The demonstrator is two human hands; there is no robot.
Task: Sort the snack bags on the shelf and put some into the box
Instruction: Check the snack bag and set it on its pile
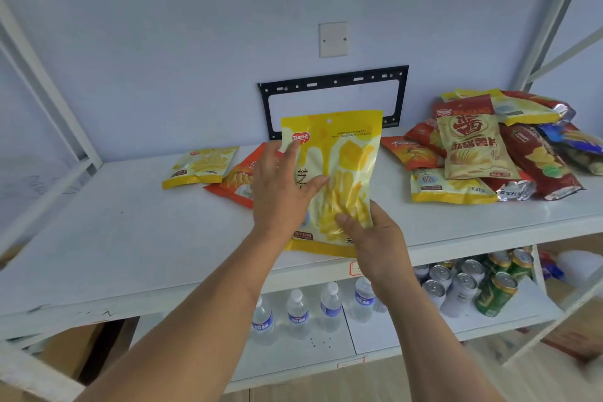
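The right hand (375,238) pinches the lower right corner of a glossy yellow plastic snack bag printed with cheese-coloured sticks (339,170), thumb on its front, and holds it upright above the front edge of the white metal shelf board (130,238). The left hand (280,192) lies flat against the bag's front left half, fingers straight and spread, steadying or smoothing it rather than gripping.

From the held bag, at about nine o'clock, a smaller yellow bag of the same print (200,166) lies flat on the shelf, and an orange crisp bag (239,179) lies just beside it, partly hidden behind the left hand. At two to three o'clock sits a loose heap of mixed bags (489,153), red, beige, orange and yellow, overlapping one another. Behind, at twelve o'clock, a black metal bracket (332,91) is fixed to the wall. Below, at five o'clock, clear water bottles (329,303) and drink cans (470,284) fill the lower shelf.

This looks like the sorting step: one bag taken up and inspected. The next move likely calls for laying it by its yellow match at nine o'clock, or carrying it to the box, which I cannot identify for certain here.
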